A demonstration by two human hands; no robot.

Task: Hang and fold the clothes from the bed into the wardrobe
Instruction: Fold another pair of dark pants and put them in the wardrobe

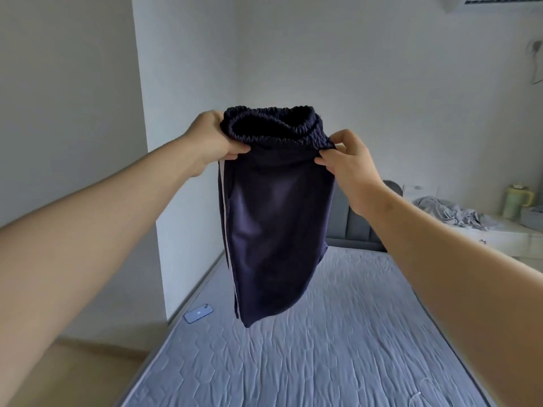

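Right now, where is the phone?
In the head view, the blue phone lies at the left edge of the bed, near the wall corner, just left of the hem of the hanging navy shorts.

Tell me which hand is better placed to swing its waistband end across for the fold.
Probably the right hand: it pinches the navy shorts at the waistband by fingertips, while the left hand grips its end fully, a steadier anchor.
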